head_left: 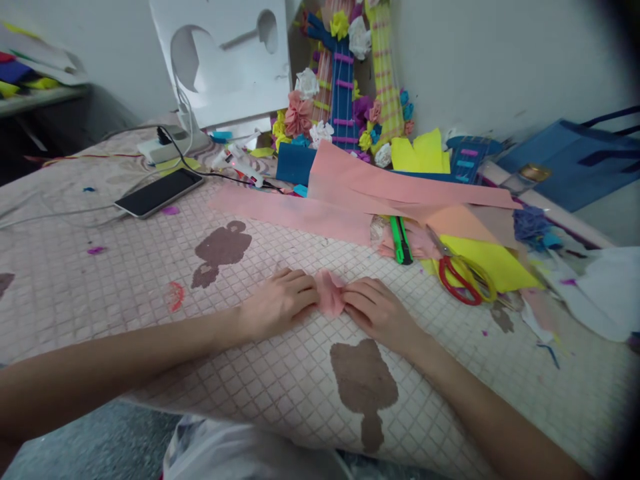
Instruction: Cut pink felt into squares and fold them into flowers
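A small piece of pink crepe paper point(329, 292) lies between my two hands, low over the quilted tablecloth. My left hand point(283, 300) holds its left edge, fingers bent and pressed together. On the opposite edge, the fingers of my right hand point(377, 310) pinch the paper, and it looks creased in the middle. Both thumbs are mostly hidden. Just beyond the right hand are a green box cutter point(400, 240) and red-and-yellow-handled scissors point(465, 277). Long pink paper strips point(320, 217) stretch across the table behind the hands.
A phone point(159, 193), a hot glue gun point(237, 165) and a power strip point(173, 145) with cords sit at the back left. Decorated paper guitars point(343, 100) and a white foam board point(225, 67) lean on the wall. Yellow sheets point(493, 263) lie right.
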### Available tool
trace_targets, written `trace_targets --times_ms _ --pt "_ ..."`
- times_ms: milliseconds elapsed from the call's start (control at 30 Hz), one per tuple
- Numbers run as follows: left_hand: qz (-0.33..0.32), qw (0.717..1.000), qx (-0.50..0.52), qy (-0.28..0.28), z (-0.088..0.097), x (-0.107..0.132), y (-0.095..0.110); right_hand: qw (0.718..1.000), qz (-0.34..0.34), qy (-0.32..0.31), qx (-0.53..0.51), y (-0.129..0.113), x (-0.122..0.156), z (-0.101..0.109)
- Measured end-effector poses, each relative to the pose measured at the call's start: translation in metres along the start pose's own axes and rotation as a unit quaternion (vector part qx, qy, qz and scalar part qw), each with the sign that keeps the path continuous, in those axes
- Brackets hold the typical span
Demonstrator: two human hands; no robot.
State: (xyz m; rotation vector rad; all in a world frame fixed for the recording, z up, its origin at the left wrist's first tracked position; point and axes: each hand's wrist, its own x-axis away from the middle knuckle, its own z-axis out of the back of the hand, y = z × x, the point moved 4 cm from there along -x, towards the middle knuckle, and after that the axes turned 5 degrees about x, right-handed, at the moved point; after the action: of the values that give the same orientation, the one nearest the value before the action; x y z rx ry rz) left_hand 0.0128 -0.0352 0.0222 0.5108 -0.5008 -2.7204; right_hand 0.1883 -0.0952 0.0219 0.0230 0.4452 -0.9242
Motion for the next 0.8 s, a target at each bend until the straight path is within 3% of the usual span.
trace_targets --times_ms 267,467,800 --pt "0.081 0.995 0.062 0.020 -0.006 -0.006 -0.001 0.989 -0.108 0.029 -0.093 0.007 -0.001 -0.004" --pt "0.117 0.988 0.086 0.044 -0.006 -0.008 -0.002 0.979 -0.149 0.043 -0.136 0.008 -0.004 -0.003" --pt "0.148 0.985 0.086 0.033 -0.008 -0.014 -0.002 0.970 -0.190 0.050 -0.145 0.006 -0.007 -0.004"
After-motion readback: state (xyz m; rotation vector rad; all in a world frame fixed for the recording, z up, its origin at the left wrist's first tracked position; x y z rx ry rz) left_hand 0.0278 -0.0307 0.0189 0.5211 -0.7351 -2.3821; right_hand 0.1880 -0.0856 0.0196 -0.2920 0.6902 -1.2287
